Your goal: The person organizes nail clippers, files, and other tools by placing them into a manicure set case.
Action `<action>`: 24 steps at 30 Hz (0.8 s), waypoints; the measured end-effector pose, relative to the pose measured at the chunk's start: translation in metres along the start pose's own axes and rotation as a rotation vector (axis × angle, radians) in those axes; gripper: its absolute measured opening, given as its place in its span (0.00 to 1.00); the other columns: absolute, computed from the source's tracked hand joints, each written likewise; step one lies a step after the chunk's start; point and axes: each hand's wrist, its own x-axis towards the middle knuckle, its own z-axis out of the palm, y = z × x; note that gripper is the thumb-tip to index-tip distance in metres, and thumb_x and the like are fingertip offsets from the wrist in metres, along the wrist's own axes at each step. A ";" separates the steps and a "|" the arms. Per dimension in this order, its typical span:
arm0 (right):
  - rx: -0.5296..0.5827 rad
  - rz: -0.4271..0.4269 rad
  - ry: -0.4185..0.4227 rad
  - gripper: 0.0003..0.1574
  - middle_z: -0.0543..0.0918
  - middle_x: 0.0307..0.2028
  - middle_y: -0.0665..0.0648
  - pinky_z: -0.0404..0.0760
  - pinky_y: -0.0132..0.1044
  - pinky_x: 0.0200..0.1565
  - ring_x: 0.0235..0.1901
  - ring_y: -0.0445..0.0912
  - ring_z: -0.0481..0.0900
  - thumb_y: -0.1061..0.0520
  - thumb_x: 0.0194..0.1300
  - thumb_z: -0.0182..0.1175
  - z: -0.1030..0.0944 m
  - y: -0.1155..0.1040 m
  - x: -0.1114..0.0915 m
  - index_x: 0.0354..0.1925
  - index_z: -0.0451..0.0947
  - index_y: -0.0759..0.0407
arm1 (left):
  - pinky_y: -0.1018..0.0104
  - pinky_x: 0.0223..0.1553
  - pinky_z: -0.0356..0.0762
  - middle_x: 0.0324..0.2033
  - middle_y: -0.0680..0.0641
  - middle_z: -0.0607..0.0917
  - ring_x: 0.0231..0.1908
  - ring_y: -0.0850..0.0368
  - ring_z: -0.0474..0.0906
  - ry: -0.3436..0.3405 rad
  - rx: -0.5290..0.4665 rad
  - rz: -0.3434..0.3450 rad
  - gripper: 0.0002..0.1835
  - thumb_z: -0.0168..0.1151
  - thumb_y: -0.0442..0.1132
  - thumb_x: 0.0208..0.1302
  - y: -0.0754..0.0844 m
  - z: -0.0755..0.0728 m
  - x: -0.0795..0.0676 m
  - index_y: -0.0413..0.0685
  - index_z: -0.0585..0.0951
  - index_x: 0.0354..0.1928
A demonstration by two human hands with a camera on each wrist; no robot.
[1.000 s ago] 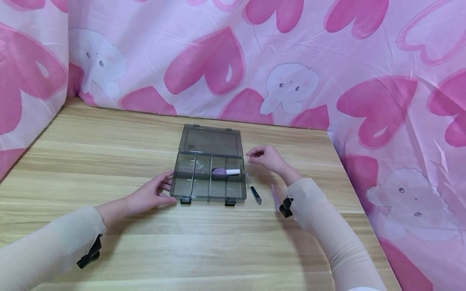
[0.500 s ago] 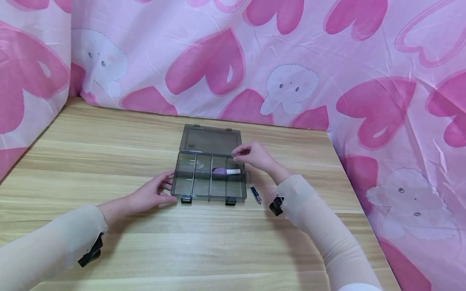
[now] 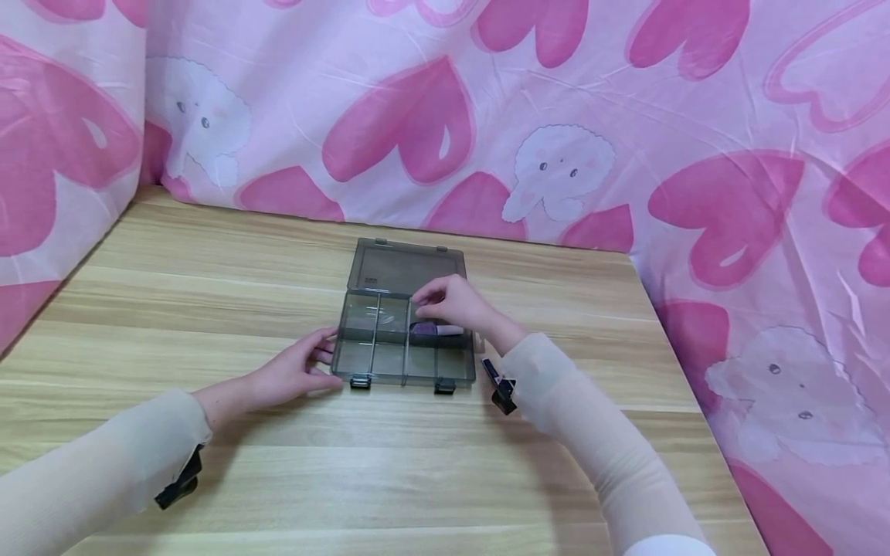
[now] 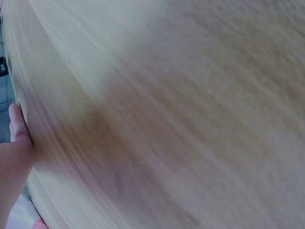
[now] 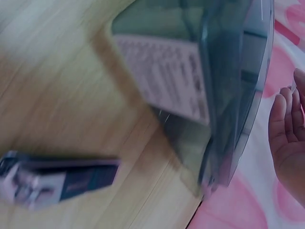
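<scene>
A grey see-through compartment box [image 3: 356, 359] lies on the wooden table with its lid [image 3: 389, 262] swung back. My left hand [image 3: 288, 373] touches the box's left side, its thumb by the front corner. In the left wrist view, only part of that hand shows at the edge. Over the right compartments hovers my right hand [image 3: 459, 303], thumb and fingertips close together. Whether something small is between them cannot be made out. Below it, a purple nail polish bottle [image 3: 423, 329] with a white cap lies in the box. Nail clippers [image 5: 62, 179] lie right of the box.
A printed label [image 5: 164, 76] is on the box's right side. Two dark latches [image 3: 360, 381] stick out at its front. Pink heart-patterned cloth [image 3: 396, 123] hangs behind and at both sides of the table [image 3: 361, 479].
My right hand has moved left, from beside the box to above its right compartments. Its sleeve now covers a thin pink strip seen earlier on the table. The left hand stays at the box.
</scene>
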 end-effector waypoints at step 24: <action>0.024 -0.037 -0.043 0.14 0.86 0.39 0.58 0.81 0.29 0.41 0.37 0.42 0.80 0.62 0.57 0.64 0.012 -0.013 0.010 0.44 0.82 0.64 | 0.76 0.45 0.79 0.51 0.32 0.73 0.50 0.43 0.73 0.000 -0.010 -0.004 0.48 0.68 0.32 0.50 -0.003 0.000 0.001 0.30 0.50 0.69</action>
